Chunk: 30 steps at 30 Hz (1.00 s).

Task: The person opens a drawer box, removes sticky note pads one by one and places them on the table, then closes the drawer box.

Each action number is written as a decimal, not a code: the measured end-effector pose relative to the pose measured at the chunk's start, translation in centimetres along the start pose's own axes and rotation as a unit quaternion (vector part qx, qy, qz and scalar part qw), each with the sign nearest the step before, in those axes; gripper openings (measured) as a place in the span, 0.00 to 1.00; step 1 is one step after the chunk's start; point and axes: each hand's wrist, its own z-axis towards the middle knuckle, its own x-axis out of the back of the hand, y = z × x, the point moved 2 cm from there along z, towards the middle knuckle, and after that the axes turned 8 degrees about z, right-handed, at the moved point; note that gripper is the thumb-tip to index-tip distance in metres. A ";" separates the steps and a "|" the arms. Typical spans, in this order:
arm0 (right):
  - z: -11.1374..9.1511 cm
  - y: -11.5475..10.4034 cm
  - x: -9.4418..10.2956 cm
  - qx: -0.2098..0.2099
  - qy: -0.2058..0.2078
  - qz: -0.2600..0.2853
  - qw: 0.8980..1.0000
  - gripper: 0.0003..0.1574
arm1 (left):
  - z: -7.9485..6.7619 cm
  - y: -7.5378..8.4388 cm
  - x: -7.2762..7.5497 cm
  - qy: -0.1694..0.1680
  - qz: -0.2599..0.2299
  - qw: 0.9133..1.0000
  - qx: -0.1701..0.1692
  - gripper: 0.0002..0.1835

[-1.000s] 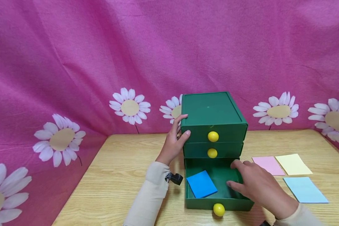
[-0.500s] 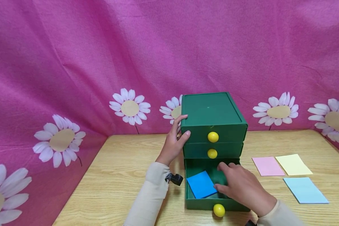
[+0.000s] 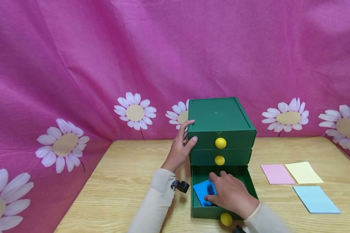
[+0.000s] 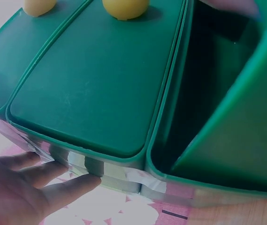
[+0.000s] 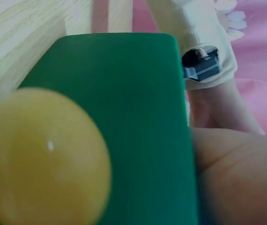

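A green drawer unit (image 3: 220,115) with yellow knobs stands on the table, its bottom drawer (image 3: 202,212) pulled out. My left hand (image 3: 176,154) rests on the unit's front left corner, thumb on the front face. In the left wrist view its fingers (image 4: 74,187) lie nearly straight along the side wall. Inside the drawer lies a blue sticky-note pad (image 3: 199,189), partly covered by my right hand (image 3: 233,194). That hand reaches over the drawer, thumb and fingertips spread apart above the pad. A yellow knob (image 5: 44,159) fills much of the right wrist view.
To the right of the unit lie a pink note pad (image 3: 277,174), a pale yellow one (image 3: 304,172) and a light blue one (image 3: 316,199). A magenta cloth (image 3: 151,58) with white daisies hangs behind the wooden table (image 3: 119,194).
My right hand has moved left across the open drawer, from its right side to over the blue pad. My left hand stays on the unit.
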 end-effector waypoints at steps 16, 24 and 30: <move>1.3 0.6 -1.3 -0.003 -0.038 0.011 0.999 0.38 | 0.0 0.0 0.0 0.006 0.006 1.000 -0.003 0.28; 1.5 1.1 -1.7 0.006 -0.023 0.010 1.000 0.44 | -0.3 1.8 0.4 -0.003 0.000 1.000 0.006 0.28; 1.5 1.2 -2.0 0.005 -0.012 0.010 1.000 0.45 | -0.7 3.8 0.8 -0.009 0.001 1.000 0.004 0.29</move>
